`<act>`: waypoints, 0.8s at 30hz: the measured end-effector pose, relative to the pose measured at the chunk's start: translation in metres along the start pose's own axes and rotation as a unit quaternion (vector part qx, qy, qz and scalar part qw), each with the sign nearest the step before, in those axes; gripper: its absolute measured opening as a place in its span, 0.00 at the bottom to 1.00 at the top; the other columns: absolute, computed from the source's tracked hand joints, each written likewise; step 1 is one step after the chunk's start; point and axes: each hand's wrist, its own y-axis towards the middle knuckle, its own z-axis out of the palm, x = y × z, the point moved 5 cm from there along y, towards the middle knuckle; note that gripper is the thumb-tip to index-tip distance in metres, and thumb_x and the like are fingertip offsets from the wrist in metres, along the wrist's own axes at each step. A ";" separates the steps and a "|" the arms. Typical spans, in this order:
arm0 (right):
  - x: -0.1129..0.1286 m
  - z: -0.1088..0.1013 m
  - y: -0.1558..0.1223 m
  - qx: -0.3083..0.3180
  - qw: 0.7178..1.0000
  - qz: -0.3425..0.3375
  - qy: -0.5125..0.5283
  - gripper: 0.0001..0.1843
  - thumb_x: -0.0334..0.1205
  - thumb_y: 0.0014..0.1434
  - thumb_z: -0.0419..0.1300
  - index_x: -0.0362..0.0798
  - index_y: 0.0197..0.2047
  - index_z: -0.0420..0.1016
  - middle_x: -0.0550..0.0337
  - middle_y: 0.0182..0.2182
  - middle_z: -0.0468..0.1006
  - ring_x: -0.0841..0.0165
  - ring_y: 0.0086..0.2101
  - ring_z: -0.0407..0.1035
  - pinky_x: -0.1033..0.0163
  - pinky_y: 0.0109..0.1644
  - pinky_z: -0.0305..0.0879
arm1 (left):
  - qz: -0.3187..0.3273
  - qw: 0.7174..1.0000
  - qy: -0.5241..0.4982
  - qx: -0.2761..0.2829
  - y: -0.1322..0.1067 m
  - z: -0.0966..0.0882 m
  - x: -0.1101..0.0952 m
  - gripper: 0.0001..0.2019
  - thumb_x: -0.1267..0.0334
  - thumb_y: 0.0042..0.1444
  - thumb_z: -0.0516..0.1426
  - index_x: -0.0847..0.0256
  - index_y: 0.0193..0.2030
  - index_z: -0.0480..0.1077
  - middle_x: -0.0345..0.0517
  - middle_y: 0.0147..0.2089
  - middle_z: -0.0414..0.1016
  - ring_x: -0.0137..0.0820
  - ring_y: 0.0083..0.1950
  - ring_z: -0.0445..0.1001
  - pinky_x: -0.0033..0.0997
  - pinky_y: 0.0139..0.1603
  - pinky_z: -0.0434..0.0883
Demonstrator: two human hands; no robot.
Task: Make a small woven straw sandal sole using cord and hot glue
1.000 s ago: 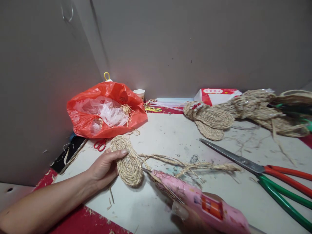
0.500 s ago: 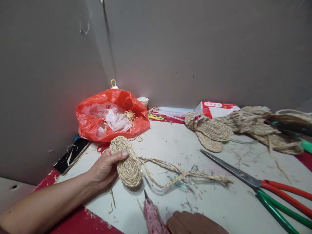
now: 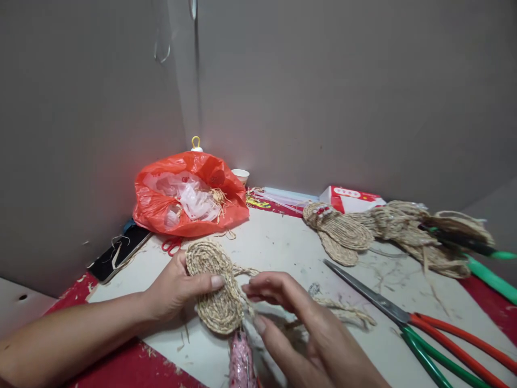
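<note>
On the pale flat desk (image 3: 283,242), the oval coiled-straw sole (image 3: 214,293) sits front-centre between the left hand (image 3: 173,288) and the right hand (image 3: 299,323). The pink glue gun (image 3: 241,361) lies just before it. The orange plastic bag (image 3: 189,196) lies behind-left. The long red-and-green-handled scissors (image 3: 404,318) lie right, with the heap of woven straw soles (image 3: 343,231) behind them.

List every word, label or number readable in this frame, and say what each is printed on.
No text here is clear enough to quote.
Red and white box: red marks in a white oval, too blurred to read.
Red strip by the wall: yellow lettering, too blurred.
Orange bag: a round print, too small.
</note>
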 end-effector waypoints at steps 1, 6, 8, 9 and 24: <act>-0.001 0.006 0.006 0.018 0.999 0.017 0.048 0.07 0.36 0.59 0.52 0.51 0.41 0.68 0.58 0.35 0.79 0.66 0.37 0.76 0.64 0.40 0.73 | -0.003 1.000 0.002 0.001 -0.001 0.000 0.000 0.09 0.67 0.49 0.65 0.66 0.37 0.75 0.46 0.32 0.77 0.30 0.32 0.75 0.31 0.37 0.73; -0.005 0.018 0.012 0.017 0.994 0.021 0.104 0.06 0.38 0.60 0.52 0.50 0.35 0.70 0.65 0.23 0.74 0.71 0.23 0.69 0.67 0.31 0.68 | -0.014 1.000 0.005 -0.008 -0.002 0.000 -0.001 0.09 0.66 0.49 0.65 0.66 0.37 0.75 0.46 0.32 0.76 0.30 0.32 0.74 0.29 0.37 0.72; -0.009 0.017 0.009 -0.001 0.995 0.019 0.095 0.08 0.39 0.60 0.52 0.50 0.35 0.72 0.64 0.22 0.75 0.69 0.23 0.69 0.67 0.29 0.66 | -0.012 1.000 0.010 -0.008 -0.001 0.000 0.000 0.08 0.66 0.50 0.65 0.65 0.37 0.75 0.45 0.32 0.76 0.29 0.32 0.74 0.30 0.37 0.72; -0.011 0.017 0.008 -0.004 0.995 0.018 0.095 0.08 0.39 0.60 0.53 0.50 0.34 0.73 0.63 0.22 0.75 0.69 0.23 0.69 0.67 0.29 0.66 | -0.011 1.000 0.015 -0.007 -0.001 0.000 0.000 0.08 0.66 0.50 0.65 0.65 0.37 0.75 0.45 0.32 0.76 0.29 0.32 0.74 0.30 0.37 0.72; -0.036 0.032 0.029 0.123 0.923 0.186 0.312 0.12 0.45 0.48 0.67 0.45 0.24 0.76 0.67 0.15 0.66 0.76 0.19 0.58 0.71 0.22 0.54 | -0.038 0.998 0.038 0.021 -0.003 0.002 0.008 0.09 0.63 0.50 0.65 0.65 0.37 0.74 0.46 0.33 0.77 0.31 0.33 0.75 0.31 0.37 0.73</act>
